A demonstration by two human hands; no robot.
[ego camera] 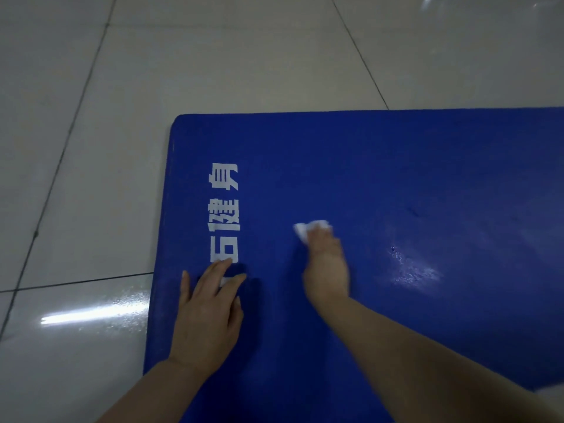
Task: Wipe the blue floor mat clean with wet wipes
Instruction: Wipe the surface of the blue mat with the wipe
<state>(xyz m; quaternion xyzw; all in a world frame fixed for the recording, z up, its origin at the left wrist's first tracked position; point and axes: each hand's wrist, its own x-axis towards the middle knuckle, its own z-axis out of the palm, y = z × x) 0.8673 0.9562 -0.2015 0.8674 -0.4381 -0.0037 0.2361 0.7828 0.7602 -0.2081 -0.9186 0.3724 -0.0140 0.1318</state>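
A blue floor mat (396, 178) with white printed characters along its left side lies flat on the tiled floor. My right hand (328, 264) presses a crumpled white wet wipe (308, 228) onto the mat near its middle; the hand is blurred and most of the wipe is hidden under the fingers. My left hand (207, 312) lies flat on the mat near its left edge, fingers spread over the lowest characters. A wet, shiny patch (412, 270) shows on the mat to the right of my right hand.
Glossy pale floor tiles (91, 148) with dark grout lines surround the mat to the left and beyond its far edge. A light reflection (91, 314) streaks the tile left of the mat.
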